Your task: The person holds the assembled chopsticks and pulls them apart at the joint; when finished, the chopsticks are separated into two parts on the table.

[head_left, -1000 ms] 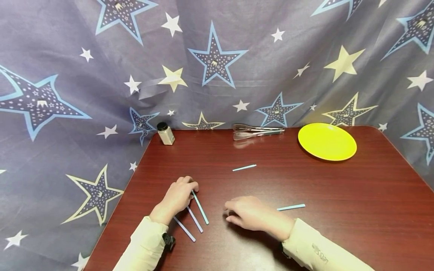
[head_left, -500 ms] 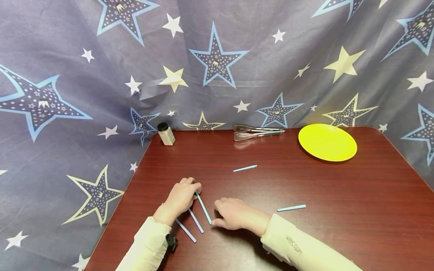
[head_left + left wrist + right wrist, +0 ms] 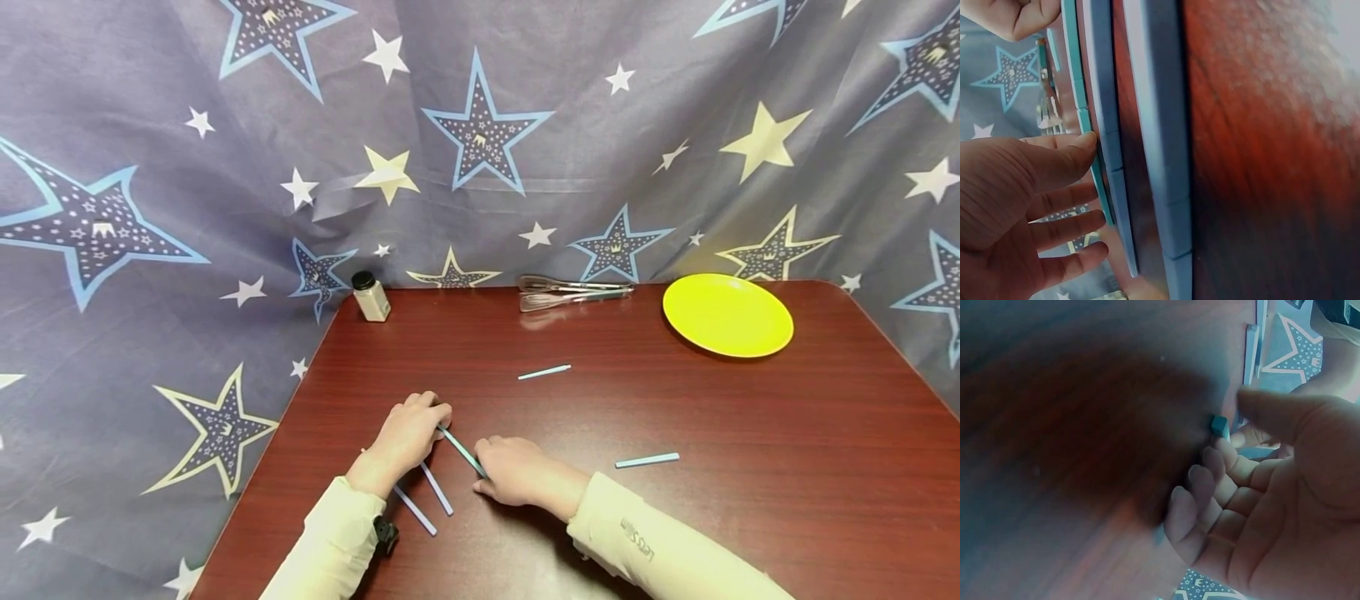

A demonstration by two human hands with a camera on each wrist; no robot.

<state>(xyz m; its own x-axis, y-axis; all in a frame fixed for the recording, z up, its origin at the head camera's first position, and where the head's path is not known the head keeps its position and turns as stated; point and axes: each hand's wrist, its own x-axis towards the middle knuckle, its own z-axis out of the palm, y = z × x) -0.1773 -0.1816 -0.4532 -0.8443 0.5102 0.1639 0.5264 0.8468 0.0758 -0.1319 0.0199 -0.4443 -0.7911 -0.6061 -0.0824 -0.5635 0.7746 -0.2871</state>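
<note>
My left hand (image 3: 408, 433) pinches a slim teal pen (image 3: 461, 448) near its far end, between thumb and index finger, the other fingers loosely spread. The near end of that pen reaches my right hand (image 3: 517, 471). In the right wrist view, the index fingertip (image 3: 1225, 450) is right at the pen's teal end (image 3: 1219, 425), while the thumb (image 3: 1266, 412) stands apart from it. Two bluish-lavender pens (image 3: 435, 487) (image 3: 1163, 125) lie side by side beneath and beside my left wrist, their far ends hidden by it in the head view.
A light blue pen (image 3: 543, 372) lies farther back; another pen (image 3: 647, 460) is right of my right hand. Along the back edge are a black-lidded jar (image 3: 372, 300), metal tongs (image 3: 570, 294) and a yellow plate (image 3: 727, 317). A star-patterned cloth (image 3: 480, 125) hangs behind the table.
My right hand has come left to the teal pen's near end. That end has swung right and away from the lavender pens. My left hand has shifted slightly right, still pinching the pen.
</note>
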